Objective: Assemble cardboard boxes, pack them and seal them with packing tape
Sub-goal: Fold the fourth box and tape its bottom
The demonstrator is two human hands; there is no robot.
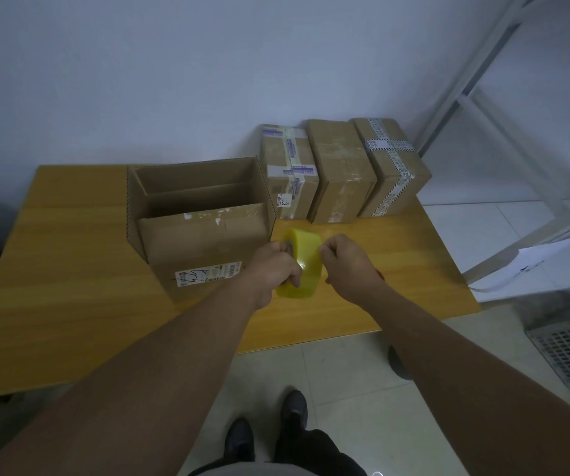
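1. Nearest to where I stand, well this side of the tape roll, two dark shoes rest on the pale tiled floor. The person's body is cut off by the lower edge.
2. A dark round shape on the floor is half hidden by the right forearm, and I cannot tell what it is.
3. The yellow tape roll is held on edge just above the wooden worktop, near its front right part.
4. The left hand grips the roll from its left, with fingers curled over the rim and covering most of the core.
5. The right hand is at the roll's right rim with thumb and forefinger pinched together. Whether they hold a loose tape end is too fine to make out.
6. A small red thing peeks out just right of the roll, mostly hidden under that hand.
7. Left of the roll, and just beside it, stands the open box. Its flaps are up, it has a label on the near side, and its inside is in shadow.
8. Beyond the roll, three sealed boxes stand in a row, touching, against the plain wall.
9. To the far right of the roll are a white rack, a white sheet and a slotted crate. All three are cut off by the edge, and the room is dim.
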